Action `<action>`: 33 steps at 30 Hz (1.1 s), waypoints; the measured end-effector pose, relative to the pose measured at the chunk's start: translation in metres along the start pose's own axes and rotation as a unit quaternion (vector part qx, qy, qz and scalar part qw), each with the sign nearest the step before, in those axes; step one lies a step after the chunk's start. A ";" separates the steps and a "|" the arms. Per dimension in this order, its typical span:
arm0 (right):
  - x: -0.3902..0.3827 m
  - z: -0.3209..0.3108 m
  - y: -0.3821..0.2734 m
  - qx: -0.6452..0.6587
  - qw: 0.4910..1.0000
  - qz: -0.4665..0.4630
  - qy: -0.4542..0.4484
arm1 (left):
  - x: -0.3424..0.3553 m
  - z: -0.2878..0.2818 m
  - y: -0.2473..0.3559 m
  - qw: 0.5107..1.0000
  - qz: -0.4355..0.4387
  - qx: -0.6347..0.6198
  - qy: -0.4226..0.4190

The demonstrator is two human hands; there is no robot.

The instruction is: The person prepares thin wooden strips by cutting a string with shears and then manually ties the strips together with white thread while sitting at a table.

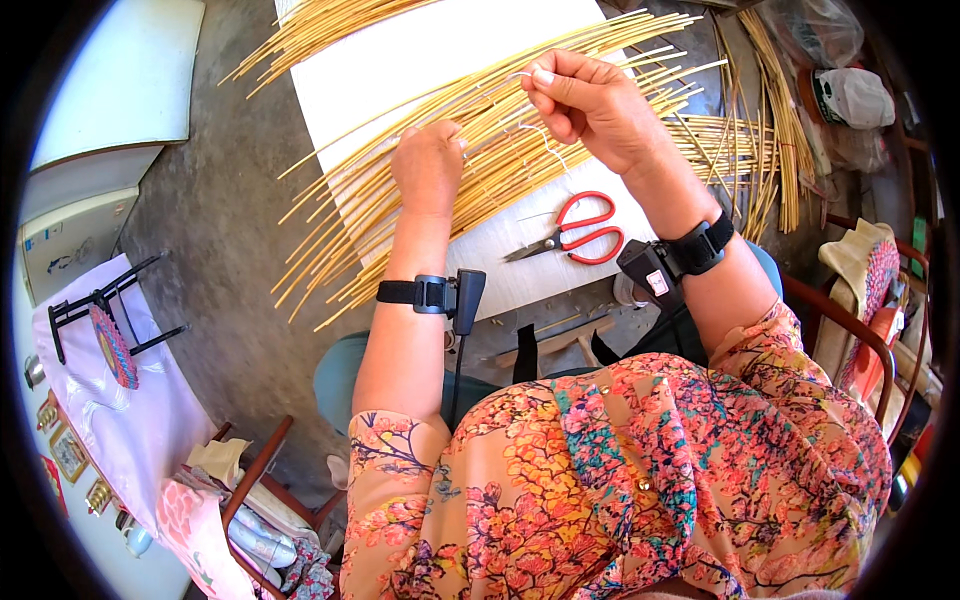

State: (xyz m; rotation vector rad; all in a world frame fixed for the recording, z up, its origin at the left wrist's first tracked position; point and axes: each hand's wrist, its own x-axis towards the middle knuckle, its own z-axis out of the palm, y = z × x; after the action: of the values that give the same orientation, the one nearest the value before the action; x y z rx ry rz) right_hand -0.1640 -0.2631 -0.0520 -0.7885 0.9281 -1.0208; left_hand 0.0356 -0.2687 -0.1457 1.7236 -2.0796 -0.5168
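Across tabletop (370, 75) edges, yellow sticks (492, 186)

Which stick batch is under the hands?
The middle batch, spread across the white table below the left hand and right hand, with white string across it; the upper-left batch and far-right batch lie clear of both hands.

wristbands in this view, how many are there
2: a black wristband on the forearm behind the left hand, and another black band on the forearm behind the right hand. Both are in plain sight; no others show.
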 end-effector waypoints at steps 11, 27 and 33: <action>-0.033 0.008 -0.009 -0.182 0.980 0.083 -0.015 | -0.008 -0.005 0.009 0.992 0.087 -0.009 0.091; -0.060 0.007 -0.001 -0.487 0.864 -0.114 0.059 | -0.041 -0.065 0.072 0.816 -0.111 -0.520 -0.225; -0.056 0.002 0.009 -0.484 0.865 -0.106 0.086 | -0.037 -0.065 0.055 0.666 -0.103 -0.718 -0.178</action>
State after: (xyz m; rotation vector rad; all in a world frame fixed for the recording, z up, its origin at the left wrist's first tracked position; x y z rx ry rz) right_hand -0.1722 -0.2073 -0.0451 -1.6834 1.5654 -0.7751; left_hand 0.0290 -0.2245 -0.0637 0.7853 -0.8337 -1.9656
